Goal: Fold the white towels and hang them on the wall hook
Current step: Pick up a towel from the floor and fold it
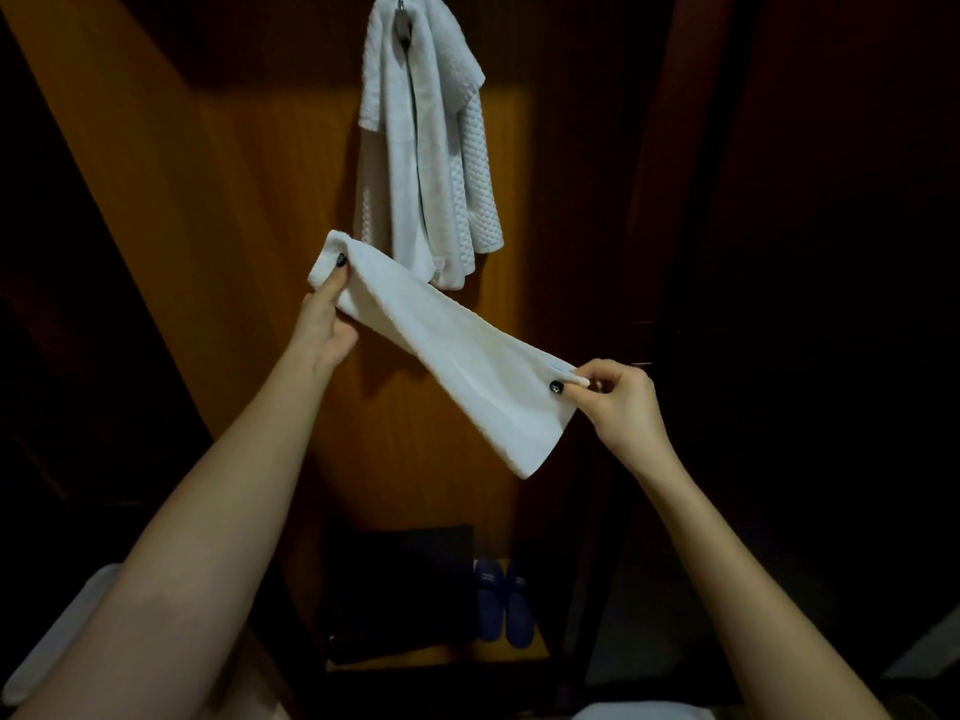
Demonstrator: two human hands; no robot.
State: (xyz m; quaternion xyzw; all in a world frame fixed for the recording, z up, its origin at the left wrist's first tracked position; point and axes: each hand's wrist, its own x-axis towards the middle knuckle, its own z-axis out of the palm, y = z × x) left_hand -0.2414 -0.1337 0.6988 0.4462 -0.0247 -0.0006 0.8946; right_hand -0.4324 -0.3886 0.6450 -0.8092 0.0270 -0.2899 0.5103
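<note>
A small white towel (452, 345), folded into a long strip, is stretched in the air between my hands, slanting down to the right. My left hand (324, 317) pinches its upper left end between thumb and fingers. My right hand (618, 397) pinches the lower right end at its top corner. Above, white towels (426, 148) hang bunched from a metal wall hook (402, 18) on the wooden panel; one has a waffle texture.
The wooden back panel (249, 200) is lit orange, with dark wood on both sides. Low down, a dark box (400, 589) and a pair of blue slippers (504, 600) sit on a shelf. White fabric (57, 631) shows at the bottom left.
</note>
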